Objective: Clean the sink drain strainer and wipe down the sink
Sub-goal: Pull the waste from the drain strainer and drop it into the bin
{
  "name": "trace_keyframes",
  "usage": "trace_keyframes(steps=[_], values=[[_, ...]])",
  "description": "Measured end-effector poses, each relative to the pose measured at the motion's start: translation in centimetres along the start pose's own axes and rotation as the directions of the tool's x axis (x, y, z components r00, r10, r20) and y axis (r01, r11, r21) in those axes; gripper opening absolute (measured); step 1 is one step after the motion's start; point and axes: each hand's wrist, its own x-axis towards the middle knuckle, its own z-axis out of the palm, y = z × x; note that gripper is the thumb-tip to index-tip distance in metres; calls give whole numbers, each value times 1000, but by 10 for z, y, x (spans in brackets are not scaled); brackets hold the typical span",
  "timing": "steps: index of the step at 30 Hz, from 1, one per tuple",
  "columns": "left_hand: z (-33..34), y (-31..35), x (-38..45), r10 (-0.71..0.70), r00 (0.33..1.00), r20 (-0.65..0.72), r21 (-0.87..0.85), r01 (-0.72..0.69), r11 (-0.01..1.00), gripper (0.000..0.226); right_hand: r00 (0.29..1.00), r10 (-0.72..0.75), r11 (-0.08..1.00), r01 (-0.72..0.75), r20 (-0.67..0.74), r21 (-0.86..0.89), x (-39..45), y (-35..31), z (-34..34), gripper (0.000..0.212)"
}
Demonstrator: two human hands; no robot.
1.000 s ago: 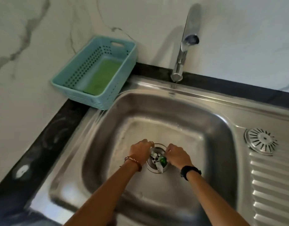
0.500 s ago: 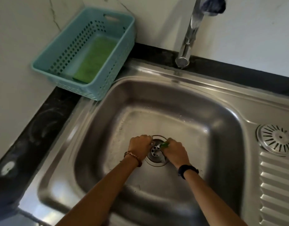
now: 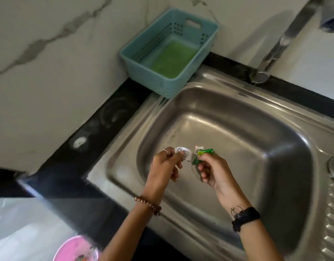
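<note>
Sink [image 3: 228, 102] below; left hand [image 3: 165, 166] pinches white scrap [image 3: 183, 153]; right hand [image 3: 212, 169] pinches green wrapper [image 3: 202, 154].

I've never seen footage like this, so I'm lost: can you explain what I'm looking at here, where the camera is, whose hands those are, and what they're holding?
There is no machine here. A person wears a camera on the head, so you look down along their arms at a steel sink. The left hand pinches a scrap of white wrapper. The right hand holds bits of green wrapper. Both are held above the basin, so the drain itself is hidden behind them. A teal basket with a green scrub pad inside stands on the black counter at the sink's far left corner. The tap rises behind the basin. A pink bowl shows at the bottom edge.
</note>
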Motion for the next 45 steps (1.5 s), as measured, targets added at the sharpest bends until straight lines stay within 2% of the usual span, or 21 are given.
trace_keyframes(steps=[6, 10, 12, 14, 18, 22, 24, 26, 32, 35, 38, 41, 44, 45], values=[[-80, -11, -90, 97, 954, -283, -300, -184, 936, 25, 951, -60, 998, 68, 305, -16, -79, 26, 109, 29], [-160, -51, -168, 131, 863, -487, -317, -314, 895, 26, 849, -39, 990, 105, 527, -96, -131, 75, 179, 35], [-196, -81, -204, 87, 810, -580, -331, -331, 884, 23, 788, 8, 979, 120, 616, -166, -149, 106, 207, 35], [-232, -120, -236, -23, 748, -663, -360, -291, 886, 24, 746, 104, 958, 102, 657, -267, -162, 149, 238, 32], [-291, -216, -274, -242, 622, -745, -419, -154, 895, 21, 763, 212, 834, 184, 610, -520, -157, 249, 285, 23], [-329, -321, -267, -343, 565, -750, -361, 84, 929, 13, 772, 284, 605, 316, 568, -731, -123, 355, 311, 10], [-345, -376, -248, -384, 542, -747, -337, 189, 922, 18, 771, 302, 491, 378, 561, -785, -97, 411, 320, 13], [-358, -426, -225, -408, 526, -746, -316, 260, 913, 17, 769, 327, 391, 419, 550, -819, -73, 461, 326, 3], [-376, -561, -160, -463, 510, -725, -280, 396, 874, 10, 773, 377, 159, 489, 511, -858, -4, 594, 332, 29], [-376, -598, -150, -509, 578, -638, -267, 453, 850, 39, 741, 458, 116, 498, 491, -859, 17, 632, 334, 31], [-373, -607, -154, -521, 630, -576, -218, 495, 841, 61, 785, 412, 169, 432, 462, -886, 22, 642, 337, 23], [-372, -601, -161, -556, 608, -566, -285, 489, 825, 56, 864, 304, 250, 333, 400, -909, 20, 638, 342, 18], [-377, -584, -163, -616, 581, -532, -417, 453, 788, 43, 864, 326, 273, 301, 383, -914, 15, 623, 347, 10], [-378, -576, -163, -630, 577, -520, -454, 438, 776, 38, 855, 355, 286, 286, 379, -914, 14, 619, 347, 16]])
